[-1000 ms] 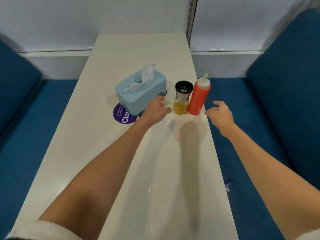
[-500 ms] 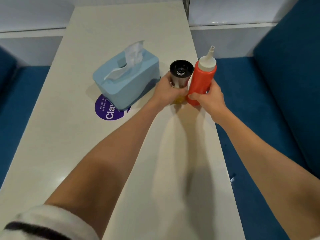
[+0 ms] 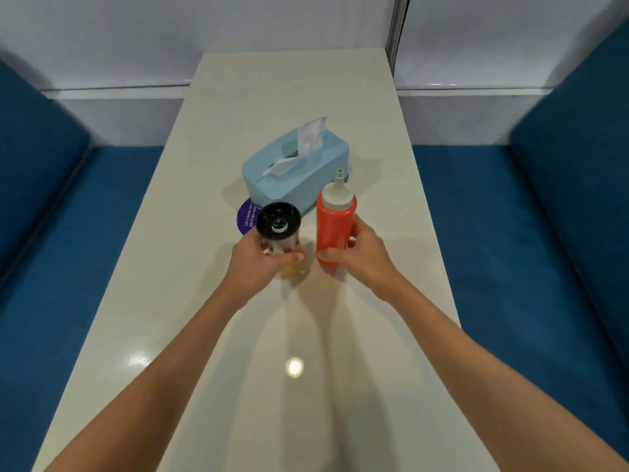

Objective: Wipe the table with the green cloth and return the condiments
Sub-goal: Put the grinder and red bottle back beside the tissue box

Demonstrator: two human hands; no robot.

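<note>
Both bottles are drawn nearer from the tissue box [image 3: 296,172]; the oil dispenser [image 3: 278,221] is grasped by the left hand [image 3: 253,267], the red bottle [image 3: 335,226] by the right hand [image 3: 366,258], fingers [image 3: 293,257] curled round each; both are best kept upright.

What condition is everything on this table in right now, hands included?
Red plastic squeeze bottle: upright, white nozzle cap on, gripped by the right hand.
Clear glass dispenser with black lid: upright, lid on, some yellow liquid inside, gripped by the left hand.
Light blue tissue box: resting on the white table, one white tissue poking out.
Round purple sticker: flat, partly hidden under the box.
</note>
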